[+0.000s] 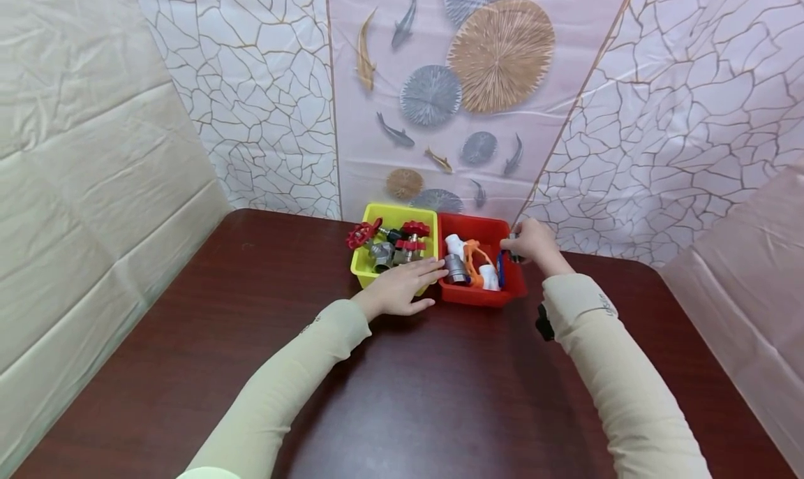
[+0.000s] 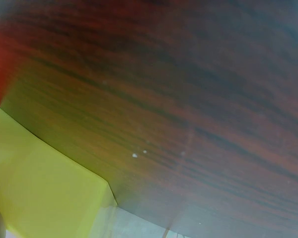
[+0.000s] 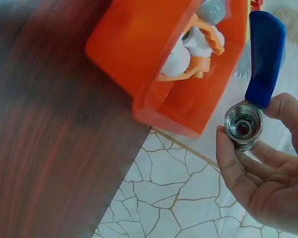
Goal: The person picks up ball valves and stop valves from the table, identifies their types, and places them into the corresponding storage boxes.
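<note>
My right hand (image 1: 537,244) is raised at the right edge of the red bin (image 1: 471,297). Thumb and fingers grip a metal ball valve (image 3: 244,124) with a blue lever handle (image 3: 266,57), its threaded opening facing the right wrist camera. Inside the red bin are white plastic valves (image 1: 489,277) with orange handles (image 1: 472,259) and a grey metal fitting (image 1: 456,269). My left hand (image 1: 402,287), fingers straight, lies over the front rim of the yellow bin (image 1: 433,220), fingertips right at the red bin's corner. Several metal valves with red handwheels (image 1: 363,234) fill the yellow bin.
Both bins stand side by side at the back of the dark brown wooden table (image 1: 408,388). Behind them hangs a patterned cloth (image 1: 270,102) with fish and round motifs. Pale cloth sheets (image 1: 82,151) close off both sides.
</note>
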The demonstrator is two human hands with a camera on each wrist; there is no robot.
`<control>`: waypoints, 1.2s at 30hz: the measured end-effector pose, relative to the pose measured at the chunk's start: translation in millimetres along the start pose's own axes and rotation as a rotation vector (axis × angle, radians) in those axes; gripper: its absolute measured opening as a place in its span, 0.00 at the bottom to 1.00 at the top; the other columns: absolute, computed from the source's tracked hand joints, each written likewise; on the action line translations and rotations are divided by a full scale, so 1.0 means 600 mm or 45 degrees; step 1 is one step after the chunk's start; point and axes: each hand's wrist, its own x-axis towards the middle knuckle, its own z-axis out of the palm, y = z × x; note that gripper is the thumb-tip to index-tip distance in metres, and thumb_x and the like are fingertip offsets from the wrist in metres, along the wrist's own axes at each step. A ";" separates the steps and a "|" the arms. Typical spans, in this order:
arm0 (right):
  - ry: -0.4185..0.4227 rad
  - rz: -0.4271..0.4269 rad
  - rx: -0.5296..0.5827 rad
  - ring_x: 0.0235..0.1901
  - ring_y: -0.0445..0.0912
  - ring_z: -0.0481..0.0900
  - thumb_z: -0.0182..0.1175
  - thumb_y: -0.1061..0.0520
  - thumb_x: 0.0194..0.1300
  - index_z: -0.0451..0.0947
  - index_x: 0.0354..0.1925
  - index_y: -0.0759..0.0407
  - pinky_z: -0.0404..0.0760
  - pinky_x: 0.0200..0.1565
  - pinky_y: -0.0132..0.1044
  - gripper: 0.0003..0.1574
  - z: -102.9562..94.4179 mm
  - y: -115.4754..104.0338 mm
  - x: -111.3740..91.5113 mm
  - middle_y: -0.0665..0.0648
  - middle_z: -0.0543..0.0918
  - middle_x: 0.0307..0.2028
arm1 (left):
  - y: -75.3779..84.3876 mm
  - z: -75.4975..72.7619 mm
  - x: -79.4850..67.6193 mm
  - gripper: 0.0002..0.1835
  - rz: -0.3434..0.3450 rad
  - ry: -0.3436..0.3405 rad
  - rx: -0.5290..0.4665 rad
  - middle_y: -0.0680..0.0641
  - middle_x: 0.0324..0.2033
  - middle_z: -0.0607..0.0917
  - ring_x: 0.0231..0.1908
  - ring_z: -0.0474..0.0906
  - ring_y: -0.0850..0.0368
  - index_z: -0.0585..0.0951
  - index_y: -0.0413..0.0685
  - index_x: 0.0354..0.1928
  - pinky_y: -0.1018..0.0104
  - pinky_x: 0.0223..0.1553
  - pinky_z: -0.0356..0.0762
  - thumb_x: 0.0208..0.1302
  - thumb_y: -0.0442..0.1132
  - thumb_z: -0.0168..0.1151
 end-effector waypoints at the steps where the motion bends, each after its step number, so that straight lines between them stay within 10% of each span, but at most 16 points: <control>1: 0.001 0.007 0.015 0.21 0.50 0.82 0.59 0.57 0.61 0.73 0.31 0.70 0.82 0.23 0.36 0.15 0.000 -0.002 0.001 0.59 0.78 0.21 | 0.000 0.000 0.000 0.34 0.001 -0.002 0.000 0.49 0.72 0.57 0.73 0.50 0.54 0.59 0.53 0.72 0.59 0.71 0.52 0.66 0.53 0.53; 11: 0.150 0.124 0.174 0.20 0.45 0.79 0.58 0.56 0.62 0.72 0.33 0.69 0.83 0.26 0.38 0.14 0.010 -0.018 0.026 0.61 0.79 0.25 | -0.001 -0.003 0.000 0.35 -0.015 -0.019 0.000 0.50 0.73 0.56 0.73 0.49 0.54 0.58 0.54 0.72 0.59 0.71 0.52 0.66 0.53 0.53; 20: 0.335 0.359 0.614 0.09 0.35 0.70 0.56 0.57 0.61 0.64 0.25 0.61 0.82 0.23 0.33 0.13 0.030 -0.013 0.047 0.54 0.74 0.19 | -0.001 -0.003 0.000 0.34 0.021 0.002 0.020 0.48 0.72 0.56 0.73 0.49 0.54 0.58 0.52 0.72 0.59 0.71 0.52 0.67 0.54 0.51; 29: 0.466 0.594 1.053 0.40 0.56 0.81 0.56 0.61 0.60 0.62 0.59 0.73 0.81 0.47 0.45 0.31 0.075 -0.031 0.058 0.69 0.72 0.54 | -0.007 0.002 0.002 0.33 0.037 0.025 0.060 0.48 0.72 0.57 0.73 0.50 0.54 0.59 0.51 0.72 0.60 0.71 0.52 0.68 0.53 0.50; 36: 0.393 0.639 1.237 0.14 0.40 0.75 0.56 0.61 0.63 0.56 0.66 0.69 0.83 0.43 0.39 0.37 0.097 -0.034 0.065 0.69 0.72 0.56 | -0.004 0.000 -0.001 0.34 0.018 -0.002 0.030 0.49 0.73 0.56 0.73 0.48 0.54 0.57 0.52 0.72 0.59 0.71 0.52 0.68 0.54 0.50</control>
